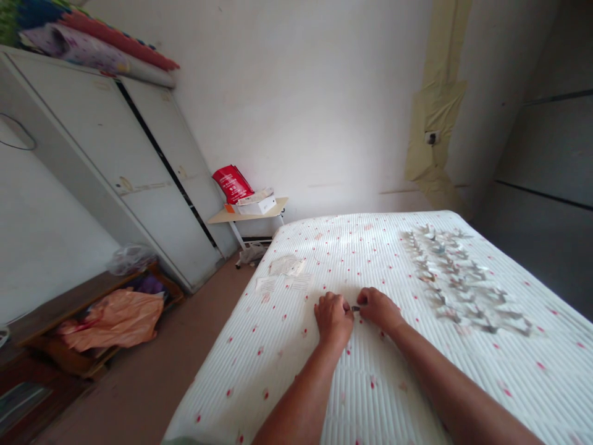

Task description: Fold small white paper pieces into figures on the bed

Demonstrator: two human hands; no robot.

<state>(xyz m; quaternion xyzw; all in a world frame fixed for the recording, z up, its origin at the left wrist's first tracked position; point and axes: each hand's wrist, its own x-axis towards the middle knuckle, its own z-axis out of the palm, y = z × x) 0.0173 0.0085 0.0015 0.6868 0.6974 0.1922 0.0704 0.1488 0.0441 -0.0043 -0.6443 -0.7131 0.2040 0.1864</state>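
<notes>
Over the middle of the bed, my left hand (333,316) and my right hand (380,308) are close together with bent fingers. Between their fingertips shows a small, dark greyish folded piece of paper (355,308), pinched from both sides. Its exact shape is too small to make out. Several printed paper sheets (288,266) lie flat beyond my left hand. To the right of my right hand, rows of folded paper cranes (456,266) stand on the bedspread (370,377).
A small side table (250,216) by the far wall bears a red bag (232,183) and a white box (257,205). Grey cabinets (139,154) stand at the left. An orange plastic bag (115,318) lies on a low wooden unit there.
</notes>
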